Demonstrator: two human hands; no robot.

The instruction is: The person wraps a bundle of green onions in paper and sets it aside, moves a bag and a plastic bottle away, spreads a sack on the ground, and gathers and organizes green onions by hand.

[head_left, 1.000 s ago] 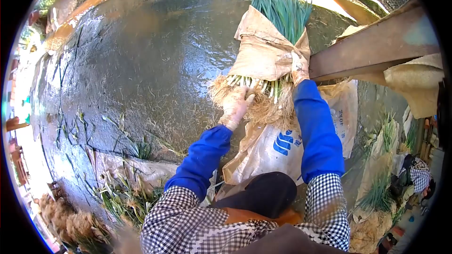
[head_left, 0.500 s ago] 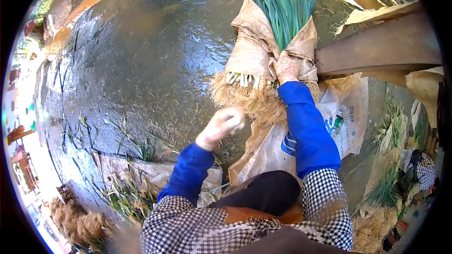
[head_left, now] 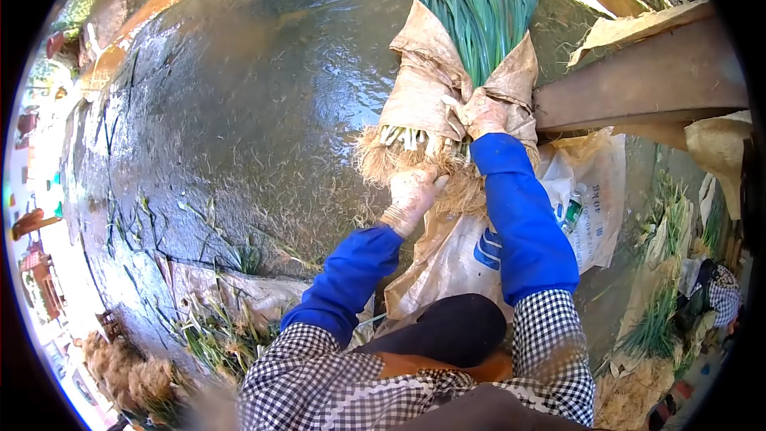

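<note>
A thick bundle of green onions (head_left: 479, 24) lies with its leaves pointing away from me and its pale stems and tangled roots (head_left: 379, 156) toward me. A tan sacking wrap (head_left: 423, 88) is folded round its middle. My right hand (head_left: 483, 116) is closed on the wrap's overlapping edge at the front. Against the root end rests my left hand (head_left: 415, 190), thumb apart and fingers stretched toward the roots; the fingertips are partly hidden there.
Wet dark ground (head_left: 247, 104) spreads to the left. A brown beam (head_left: 638, 80) juts in from the right. Under my right arm lies a printed white sack (head_left: 598, 199). Loose plants (head_left: 227, 335) lie at lower left, with more green onions (head_left: 654, 323) at far right.
My left hand has moved up and right from beside the bundle to its roots. My right hand stays on the wrap, with a digit now stretched out to the left.
</note>
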